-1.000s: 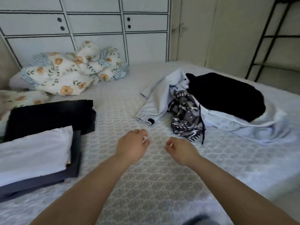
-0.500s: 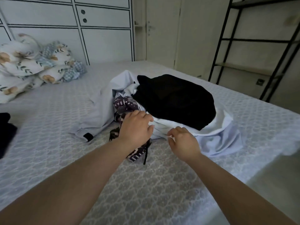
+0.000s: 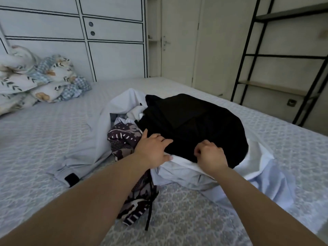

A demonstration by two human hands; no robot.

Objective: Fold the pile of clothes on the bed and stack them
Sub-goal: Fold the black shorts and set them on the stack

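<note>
The pile of unfolded clothes lies mid-bed. A black garment (image 3: 191, 125) sits on top of white and pale blue shirts (image 3: 257, 162). A dark patterned garment (image 3: 124, 137) with a black cord hangs out at the pile's left, over a pale grey garment (image 3: 99, 139) spread flat. My left hand (image 3: 152, 150) lies on the near left edge of the black garment, fingers stretched over it, thumb down on the white cloth. My right hand (image 3: 211, 155) is curled and grips the black garment's near edge. The folded stack is out of view.
The bed (image 3: 44, 130) has a grey patterned cover. A bunched floral duvet (image 3: 35, 80) lies at the far left by the white wardrobe (image 3: 115, 55). A black metal shelf (image 3: 266, 68) stands right of the bed, beside a closed door (image 3: 177, 41).
My view swung right, away from the folded stack. Both hands moved forward from the bare bed cover onto the pile; the right hand closed on the black garment's edge.
</note>
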